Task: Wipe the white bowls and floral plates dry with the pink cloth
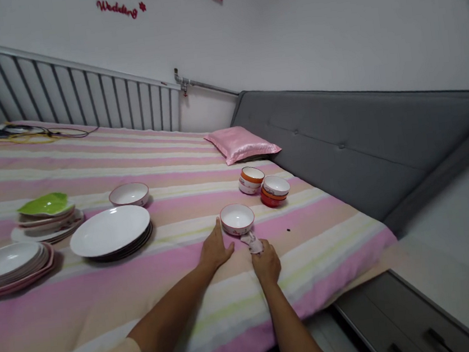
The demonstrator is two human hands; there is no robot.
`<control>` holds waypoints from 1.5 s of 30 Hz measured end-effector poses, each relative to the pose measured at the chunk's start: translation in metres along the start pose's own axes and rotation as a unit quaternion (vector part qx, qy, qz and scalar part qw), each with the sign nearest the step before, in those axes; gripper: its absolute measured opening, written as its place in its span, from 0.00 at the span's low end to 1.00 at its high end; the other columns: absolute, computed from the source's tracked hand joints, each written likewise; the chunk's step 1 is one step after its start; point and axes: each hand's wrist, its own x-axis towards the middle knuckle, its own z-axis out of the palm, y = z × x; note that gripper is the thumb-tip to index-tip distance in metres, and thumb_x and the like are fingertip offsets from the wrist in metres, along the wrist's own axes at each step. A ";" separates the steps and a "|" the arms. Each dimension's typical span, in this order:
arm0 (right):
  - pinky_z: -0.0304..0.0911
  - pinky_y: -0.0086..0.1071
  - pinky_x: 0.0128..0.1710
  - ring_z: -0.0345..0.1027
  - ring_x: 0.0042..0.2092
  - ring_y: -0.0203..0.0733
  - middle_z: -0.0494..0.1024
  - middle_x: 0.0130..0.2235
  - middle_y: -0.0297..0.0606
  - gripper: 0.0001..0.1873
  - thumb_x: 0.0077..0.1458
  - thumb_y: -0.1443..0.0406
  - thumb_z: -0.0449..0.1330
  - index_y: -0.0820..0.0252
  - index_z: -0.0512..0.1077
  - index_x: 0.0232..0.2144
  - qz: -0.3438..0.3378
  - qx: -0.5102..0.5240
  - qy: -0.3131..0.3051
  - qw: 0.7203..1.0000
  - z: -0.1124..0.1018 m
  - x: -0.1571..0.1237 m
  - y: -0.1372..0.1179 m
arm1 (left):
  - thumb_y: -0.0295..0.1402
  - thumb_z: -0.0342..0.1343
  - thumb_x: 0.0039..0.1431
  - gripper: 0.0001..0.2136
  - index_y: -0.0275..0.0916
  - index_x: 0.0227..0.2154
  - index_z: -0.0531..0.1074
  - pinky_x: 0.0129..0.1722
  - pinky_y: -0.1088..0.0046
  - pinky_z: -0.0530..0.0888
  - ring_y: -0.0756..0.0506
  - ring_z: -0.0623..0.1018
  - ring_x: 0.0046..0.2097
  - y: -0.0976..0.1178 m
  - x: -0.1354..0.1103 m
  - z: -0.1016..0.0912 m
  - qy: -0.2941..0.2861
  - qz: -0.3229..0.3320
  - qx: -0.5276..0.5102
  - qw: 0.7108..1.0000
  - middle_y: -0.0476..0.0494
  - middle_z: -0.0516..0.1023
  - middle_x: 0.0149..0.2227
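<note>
Our left hand (216,250), spread and empty, has fingertips (218,223) just left of a round, white, red-rimmed bowl (237,218); nearer, our right hand (267,261) clenches crumpled pale-pink cloth (251,243).

We note a pink pillow (241,143) beside a grey padded headboard (352,134), a wall radiator (77,97) beneath red "Wedding" lettering (117,8), cables (45,131) tangled at far left, and a grey cabinet (396,313) at lower right.

On the bed (175,174), a bowl (237,218) stands between plate stacks (111,230) at left and stacked bowls (275,189) at right.
</note>
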 end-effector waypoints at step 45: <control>0.55 0.32 0.31 0.69 0.38 0.45 0.73 0.40 0.40 0.15 0.52 0.60 0.56 0.54 0.67 0.43 0.006 0.024 -0.006 1.000 0.000 0.008 0.004 | 0.36 0.51 0.59 0.16 0.38 0.49 0.66 0.44 0.58 0.72 0.43 0.73 0.46 0.020 0.018 0.009 0.084 -0.148 -0.141 0.975 0.40 0.69 0.50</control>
